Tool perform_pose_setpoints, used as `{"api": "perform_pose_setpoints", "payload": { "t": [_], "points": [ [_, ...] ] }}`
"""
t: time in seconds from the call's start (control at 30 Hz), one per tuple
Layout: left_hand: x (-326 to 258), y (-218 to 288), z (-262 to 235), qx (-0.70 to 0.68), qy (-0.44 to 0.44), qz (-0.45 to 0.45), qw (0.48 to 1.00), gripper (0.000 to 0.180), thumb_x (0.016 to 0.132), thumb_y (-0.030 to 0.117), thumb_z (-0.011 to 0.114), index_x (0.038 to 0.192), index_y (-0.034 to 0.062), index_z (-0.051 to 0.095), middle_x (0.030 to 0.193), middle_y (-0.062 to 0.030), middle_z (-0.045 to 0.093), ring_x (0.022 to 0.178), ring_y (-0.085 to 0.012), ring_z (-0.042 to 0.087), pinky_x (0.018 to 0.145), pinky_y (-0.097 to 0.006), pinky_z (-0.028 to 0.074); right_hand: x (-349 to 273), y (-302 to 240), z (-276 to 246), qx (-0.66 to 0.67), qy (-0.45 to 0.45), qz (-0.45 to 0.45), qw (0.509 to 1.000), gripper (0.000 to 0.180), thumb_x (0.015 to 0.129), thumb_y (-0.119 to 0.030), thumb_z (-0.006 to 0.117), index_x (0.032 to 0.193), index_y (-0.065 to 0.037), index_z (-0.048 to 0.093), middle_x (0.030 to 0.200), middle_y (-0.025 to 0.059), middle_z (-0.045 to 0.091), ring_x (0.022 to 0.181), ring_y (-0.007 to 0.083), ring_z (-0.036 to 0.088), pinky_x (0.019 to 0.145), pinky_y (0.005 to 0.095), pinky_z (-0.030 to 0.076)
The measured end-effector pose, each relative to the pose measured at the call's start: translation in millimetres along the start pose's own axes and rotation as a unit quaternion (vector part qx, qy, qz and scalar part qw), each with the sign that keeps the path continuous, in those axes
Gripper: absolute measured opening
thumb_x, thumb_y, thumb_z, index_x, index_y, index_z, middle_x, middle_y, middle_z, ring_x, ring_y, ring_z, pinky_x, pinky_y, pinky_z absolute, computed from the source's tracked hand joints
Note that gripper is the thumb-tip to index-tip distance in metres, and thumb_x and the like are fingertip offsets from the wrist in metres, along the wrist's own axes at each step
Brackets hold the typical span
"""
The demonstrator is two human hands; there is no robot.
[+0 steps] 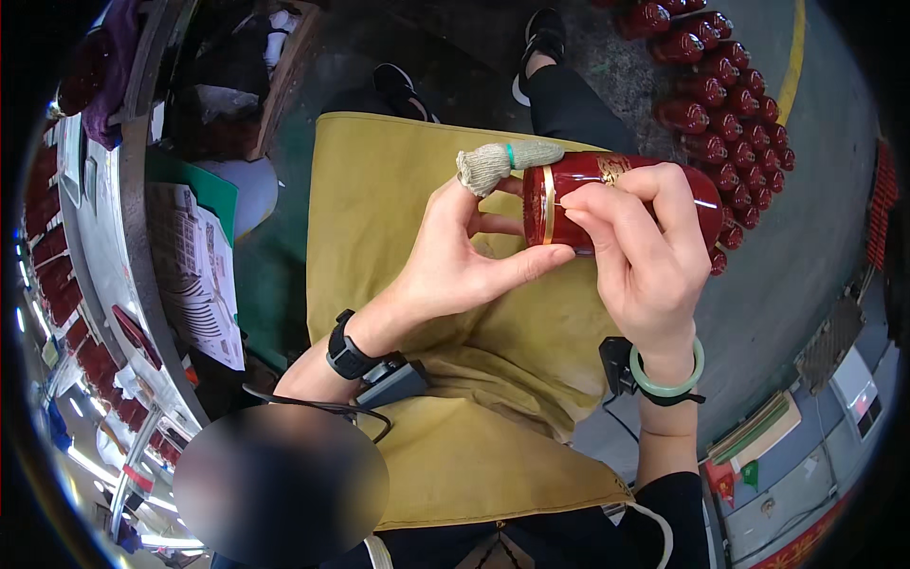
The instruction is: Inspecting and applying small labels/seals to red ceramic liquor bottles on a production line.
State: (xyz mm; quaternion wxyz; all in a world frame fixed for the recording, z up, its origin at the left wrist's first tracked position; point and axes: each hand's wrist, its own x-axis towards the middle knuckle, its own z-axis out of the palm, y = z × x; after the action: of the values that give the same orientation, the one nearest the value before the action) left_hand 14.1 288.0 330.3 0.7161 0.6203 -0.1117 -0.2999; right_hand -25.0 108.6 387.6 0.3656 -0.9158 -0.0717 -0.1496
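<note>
A glossy dark red cylinder, like a bottle or jar, lies sideways above my lap, with a gold band near its left end and a gold design on its side. My left hand grips that left end, thumb below and fingers behind. A knitted finger cover with a green band sits on one of its fingers, along the cylinder's upper edge. Against the cylinder's side, just right of the gold band, my right hand pinches thumb and forefinger together. Whatever is between those fingertips is too small to make out.
Several rows of similar red cylinders stand on the floor at the upper right. A mustard apron covers my lap. On the left is a workbench with printed sheets hanging by its edge. A shelf unit is at lower right.
</note>
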Motion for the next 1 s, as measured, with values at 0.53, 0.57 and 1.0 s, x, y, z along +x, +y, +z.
{"api": "perform_pose_setpoints", "payload": {
  "t": [0.53,0.57,1.0],
  "points": [
    [0.3,2.2,-6.8,0.022,-0.053,-0.010,0.998,0.075,0.080,0.006,0.085,0.144,0.0016,0.045,0.141,-0.0138,0.051,0.127,-0.0253,0.055,0.095,-0.041,0.060,-1.2,1.5,0.4,0.021,-0.021,0.006,1.000,0.021,0.071,0.001,0.078,0.090,0.000,0.070,0.083,0.0079,0.053,0.073,0.0243,0.058,0.063,0.0353,0.048],
    [0.6,2.1,-6.8,0.021,-0.052,-0.009,0.998,0.075,0.080,0.006,0.085,0.144,0.0016,0.045,0.141,-0.0139,0.051,0.127,-0.0253,0.055,0.095,-0.041,0.060,-1.2,1.8,0.8,0.020,-0.016,0.006,1.000,0.021,0.071,0.001,0.078,0.090,0.000,0.070,0.083,0.0079,0.053,0.073,0.0244,0.058,0.063,0.0353,0.048],
    [0.6,0.5,-4.3,0.027,-0.057,-0.012,0.998,0.075,0.080,0.005,0.085,0.143,0.0015,0.044,0.141,-0.0141,0.052,0.127,-0.0255,0.055,0.095,-0.042,0.060,1.7,1.5,0.7,0.005,-0.004,-0.002,1.000,0.020,0.074,0.006,0.077,0.092,0.002,0.069,0.085,0.0099,0.056,0.073,0.0248,0.061,0.062,0.0347,0.049]
  ]
}}
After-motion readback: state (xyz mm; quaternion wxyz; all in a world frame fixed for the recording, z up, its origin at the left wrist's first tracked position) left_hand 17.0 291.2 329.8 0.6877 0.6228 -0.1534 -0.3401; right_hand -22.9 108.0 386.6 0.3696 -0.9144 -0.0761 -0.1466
